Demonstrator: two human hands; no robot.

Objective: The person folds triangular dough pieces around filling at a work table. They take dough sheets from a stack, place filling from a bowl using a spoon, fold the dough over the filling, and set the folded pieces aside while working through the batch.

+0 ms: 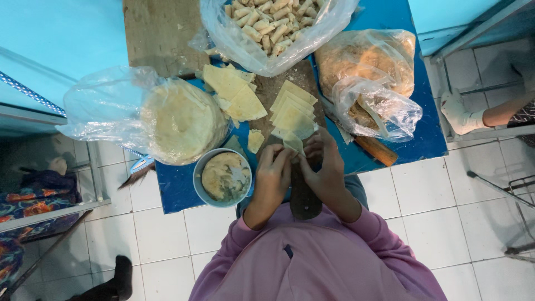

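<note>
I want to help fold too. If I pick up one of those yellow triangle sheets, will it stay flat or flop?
Probably flop: the sheet between the left hand and right hand already bends. It looks thin and light, as the stacked triangles lie flat, so it may tear if pulled.

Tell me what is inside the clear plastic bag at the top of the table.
The clear plastic bag holds a pile of small pale rolled pastries. Its top runs out of frame, and the rolls below the surface layer are covered.
</note>
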